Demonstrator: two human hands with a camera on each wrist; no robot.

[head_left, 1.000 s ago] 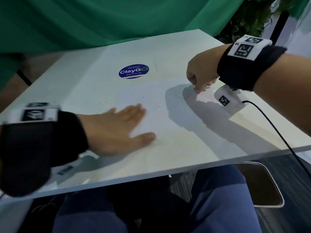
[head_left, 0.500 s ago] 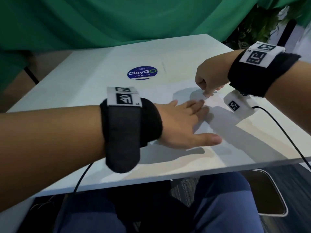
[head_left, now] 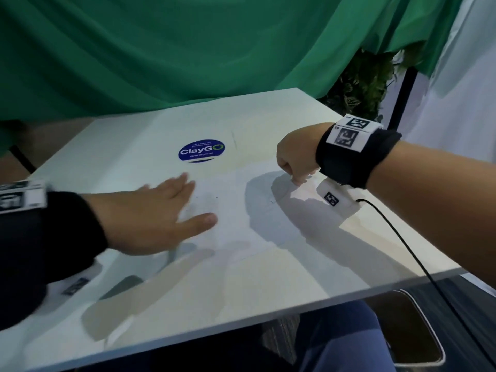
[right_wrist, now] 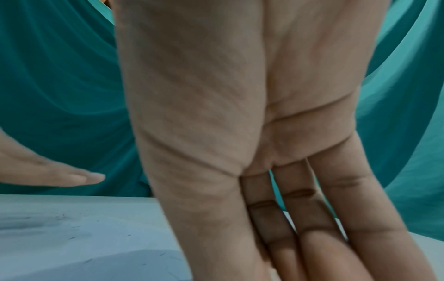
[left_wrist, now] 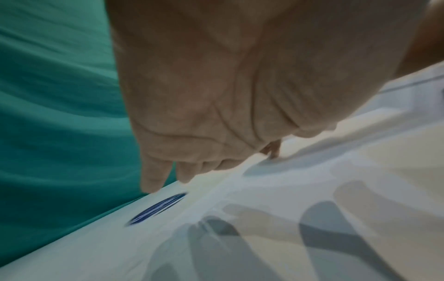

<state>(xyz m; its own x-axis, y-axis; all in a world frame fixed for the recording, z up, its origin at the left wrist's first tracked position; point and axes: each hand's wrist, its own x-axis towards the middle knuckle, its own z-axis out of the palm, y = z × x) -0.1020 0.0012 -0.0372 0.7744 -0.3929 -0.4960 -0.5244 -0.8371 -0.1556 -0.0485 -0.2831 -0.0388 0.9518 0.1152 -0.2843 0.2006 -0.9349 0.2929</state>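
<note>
1 sheet (head_left: 239, 213), left hand (head_left: 150, 218) flat, slid back left, right hand (head_left: 295, 159) stays clenched at its corner

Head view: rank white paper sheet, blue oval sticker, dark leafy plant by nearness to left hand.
1. White paper sheet, beneath fingertips of the left hand.
2. Blue oval sticker, just beyond.
3. Dark leafy plant, far right, behind table.

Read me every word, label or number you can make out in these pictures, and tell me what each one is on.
"ClayGO": on the blue oval sticker on the white table.
Small print above and below it on that sticker: too small to read.
White tags on both wrist bands: black square codes only, no readable words.
Both wrist views: nothing readable.
</note>
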